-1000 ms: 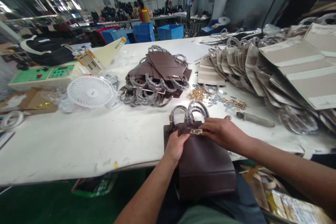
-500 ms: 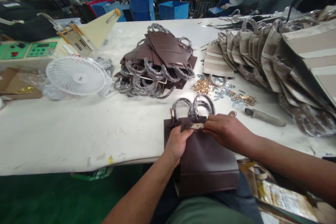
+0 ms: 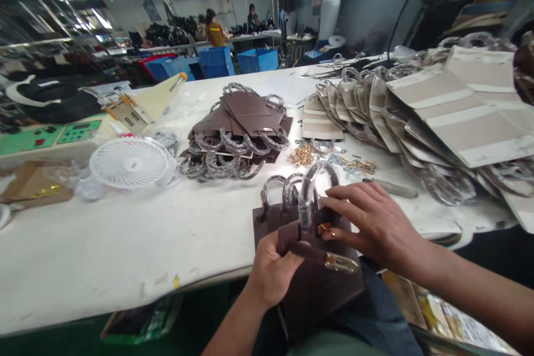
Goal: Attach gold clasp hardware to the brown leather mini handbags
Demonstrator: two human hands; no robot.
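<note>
A dark brown handbag [image 3: 317, 289] rests against the table's near edge and my lap, its plastic-wrapped handles [image 3: 298, 186] standing up. My left hand [image 3: 271, 270] is closed on the bag's upper left side, thumb on the strap flap. That flap [image 3: 312, 250] carries a gold metal clasp [image 3: 342, 263] and is lifted off the front. My right hand [image 3: 371, 222] sits on the bag's top right, fingers curled around the opening beside a small gold fitting [image 3: 325, 230].
On the white table [image 3: 125, 233] lie a pile of brown bags [image 3: 240, 130], a long stack of beige bags [image 3: 417, 117], loose gold hardware [image 3: 304, 154], a grey-handled tool [image 3: 390, 188] and a white fan [image 3: 129, 162]. A control box [image 3: 50, 136] sits at the left. People work far behind.
The clasp flap, flat on the bag front before, is now lifted and swung out. The bag has tipped toward me, and my right hand has moved up onto its top.
</note>
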